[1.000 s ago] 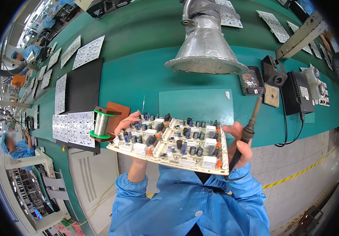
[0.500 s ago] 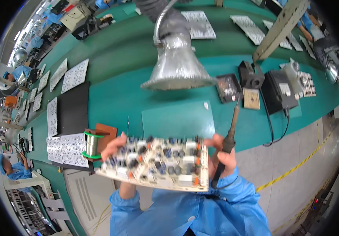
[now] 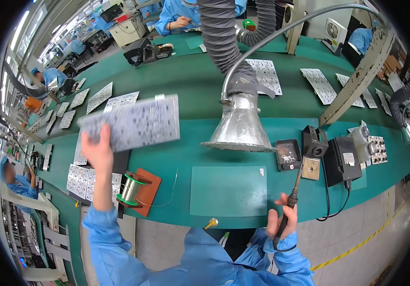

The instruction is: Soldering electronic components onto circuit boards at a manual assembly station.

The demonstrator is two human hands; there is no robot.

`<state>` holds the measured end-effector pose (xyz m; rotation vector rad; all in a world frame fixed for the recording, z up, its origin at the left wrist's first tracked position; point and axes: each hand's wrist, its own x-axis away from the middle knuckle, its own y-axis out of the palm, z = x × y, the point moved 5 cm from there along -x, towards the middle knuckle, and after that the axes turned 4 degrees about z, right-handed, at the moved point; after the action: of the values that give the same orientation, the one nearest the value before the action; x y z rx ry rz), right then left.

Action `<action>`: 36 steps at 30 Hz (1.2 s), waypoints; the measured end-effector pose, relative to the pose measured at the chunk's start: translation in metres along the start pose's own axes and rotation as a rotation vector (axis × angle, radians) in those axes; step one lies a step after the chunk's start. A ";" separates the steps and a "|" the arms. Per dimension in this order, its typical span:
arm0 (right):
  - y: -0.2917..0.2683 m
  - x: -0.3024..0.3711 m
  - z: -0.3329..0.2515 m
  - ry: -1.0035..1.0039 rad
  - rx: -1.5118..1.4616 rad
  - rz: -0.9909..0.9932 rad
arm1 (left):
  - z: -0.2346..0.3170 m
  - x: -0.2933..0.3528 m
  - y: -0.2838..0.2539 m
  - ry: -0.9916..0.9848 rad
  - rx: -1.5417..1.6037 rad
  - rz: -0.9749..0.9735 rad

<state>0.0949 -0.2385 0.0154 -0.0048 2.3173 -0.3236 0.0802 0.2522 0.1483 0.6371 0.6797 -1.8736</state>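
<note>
Raised over the left part of the bench, a printed circuit board (image 3: 143, 121) is gripped by its near left edge in my left hand (image 3: 99, 148), thumb on the face turned toward me. The board is tilted and smeared by motion; its face looks pale with dark spots. My right hand (image 3: 283, 218) is closed around the handle of a soldering iron (image 3: 291, 200), whose tip points away near a yellow sponge holder (image 3: 310, 168). Between my hands lies a translucent mat (image 3: 226, 190) with a small white piece on it. A solder spool (image 3: 130, 189) stands on a brown base below the board.
A metal fume hood (image 3: 240, 126) hangs over the middle. At right are a dark tray (image 3: 288, 155), an iron holder (image 3: 314, 143) and a black soldering station (image 3: 342, 159). Several boards (image 3: 78, 180) lie at left, others on the green belt (image 3: 181, 71). A co-worker (image 3: 176, 16) sits across.
The board has left my right hand and moved up and left in my left hand alone; its component side no longer faces me. My right hand still grips the iron. The view has shifted.
</note>
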 end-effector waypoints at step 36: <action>-0.046 -0.012 0.048 -0.059 0.202 0.114 | -0.175 -0.097 0.167 0.655 -0.996 -1.011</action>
<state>0.1329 -0.2932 0.0024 0.2141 2.2065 -0.4909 0.2917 0.3782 0.0636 0.1932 2.5021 -1.7614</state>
